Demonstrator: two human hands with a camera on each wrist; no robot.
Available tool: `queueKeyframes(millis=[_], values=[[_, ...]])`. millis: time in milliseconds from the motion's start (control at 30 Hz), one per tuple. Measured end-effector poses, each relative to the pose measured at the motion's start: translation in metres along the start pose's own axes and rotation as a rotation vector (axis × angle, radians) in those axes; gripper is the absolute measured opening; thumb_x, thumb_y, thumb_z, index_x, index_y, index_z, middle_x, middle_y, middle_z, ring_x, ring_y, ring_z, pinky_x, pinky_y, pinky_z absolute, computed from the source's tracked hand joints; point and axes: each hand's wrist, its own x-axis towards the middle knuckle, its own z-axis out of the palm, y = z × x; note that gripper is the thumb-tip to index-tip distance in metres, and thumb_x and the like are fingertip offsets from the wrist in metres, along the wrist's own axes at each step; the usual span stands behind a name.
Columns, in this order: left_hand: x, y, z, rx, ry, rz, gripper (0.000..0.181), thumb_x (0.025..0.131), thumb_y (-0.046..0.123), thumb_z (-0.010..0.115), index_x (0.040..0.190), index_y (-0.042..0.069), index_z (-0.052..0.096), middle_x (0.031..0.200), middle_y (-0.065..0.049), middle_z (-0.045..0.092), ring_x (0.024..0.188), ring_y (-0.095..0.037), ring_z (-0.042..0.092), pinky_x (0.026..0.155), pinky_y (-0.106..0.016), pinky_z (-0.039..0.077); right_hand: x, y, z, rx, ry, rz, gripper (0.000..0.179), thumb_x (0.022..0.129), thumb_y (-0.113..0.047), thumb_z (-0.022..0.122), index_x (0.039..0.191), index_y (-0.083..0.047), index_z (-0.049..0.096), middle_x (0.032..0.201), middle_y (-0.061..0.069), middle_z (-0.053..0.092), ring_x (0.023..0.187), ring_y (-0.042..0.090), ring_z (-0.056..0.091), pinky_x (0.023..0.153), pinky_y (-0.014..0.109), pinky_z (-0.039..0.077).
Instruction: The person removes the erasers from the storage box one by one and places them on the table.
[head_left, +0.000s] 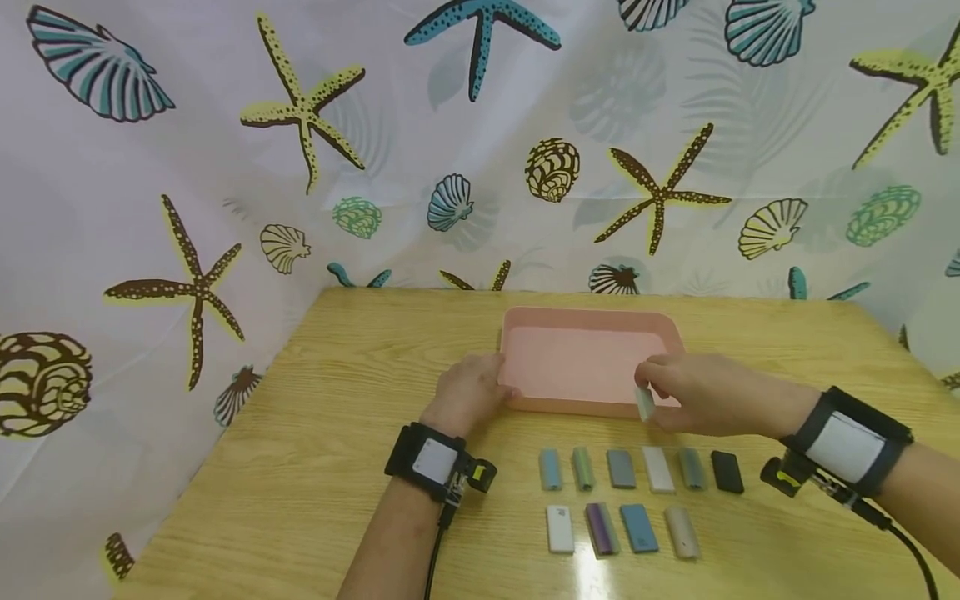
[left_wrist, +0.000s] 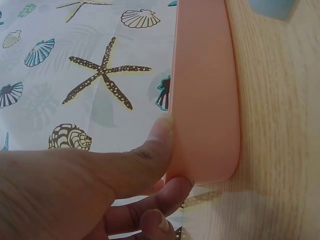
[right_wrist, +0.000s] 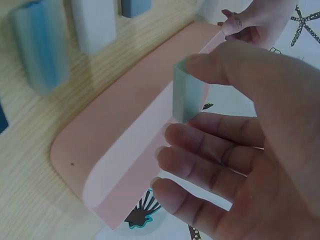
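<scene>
My left hand (head_left: 471,392) grips the pink tray (head_left: 592,407) at its left end. In the left wrist view the thumb (left_wrist: 159,137) lies against the tray's rim and the other fingers curl at its corner. My right hand (head_left: 693,392) is over the tray's front right part. Between thumb and index finger it pinches a small pale green block (right_wrist: 186,95), held upright on its narrow end. The other fingers of that hand are spread and loosely bent. The tray's floor looks bare in the head view.
Two rows of small rectangular blocks lie before the tray, among them a black block (head_left: 727,472), a white block (head_left: 559,529), a blue block (head_left: 639,528), a purple-striped block (head_left: 600,529) and a beige block (head_left: 682,533). A seashell-patterned cloth (head_left: 480,242) hangs behind the wooden table (head_left: 360,467).
</scene>
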Motion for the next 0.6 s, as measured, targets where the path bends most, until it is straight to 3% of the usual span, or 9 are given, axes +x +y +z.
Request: queueKeyframes(millis=[200,400,600], values=[[-0.001,-0.001,0.0,-0.008,0.002,0.014,0.029,0.083,0.029,0.068,0.102,0.01,0.058,0.081,-0.002,0.057,0.069,-0.016,0.05,0.056,-0.029,0.04,-0.022,-0.011,-0.003,0.031,-0.053,0.022,0.03,0.073,-0.025,0.074,0.093,-0.018,0.052,0.079,-0.009,0.048,0.064,0.002,0.043,0.053,0.022,0.041],[-0.001,-0.003,-0.002,-0.003,0.009,0.016,0.03,0.083,0.029,0.067,0.104,0.01,0.058,0.086,-0.001,0.057,0.073,-0.017,0.051,0.06,-0.03,0.042,-0.038,-0.021,-0.005,0.082,-0.167,0.096,0.031,0.076,-0.029,0.072,0.097,-0.02,0.051,0.082,-0.01,0.048,0.065,0.002,0.044,0.052,0.025,0.04],[0.001,-0.001,0.0,-0.011,-0.009,0.008,0.031,0.083,0.029,0.067,0.106,0.009,0.058,0.086,-0.001,0.057,0.073,-0.017,0.05,0.06,-0.03,0.041,-0.05,-0.033,0.0,0.131,-0.303,0.164,0.032,0.073,-0.032,0.072,0.091,-0.023,0.048,0.076,-0.01,0.043,0.06,0.004,0.039,0.05,0.025,0.035]])
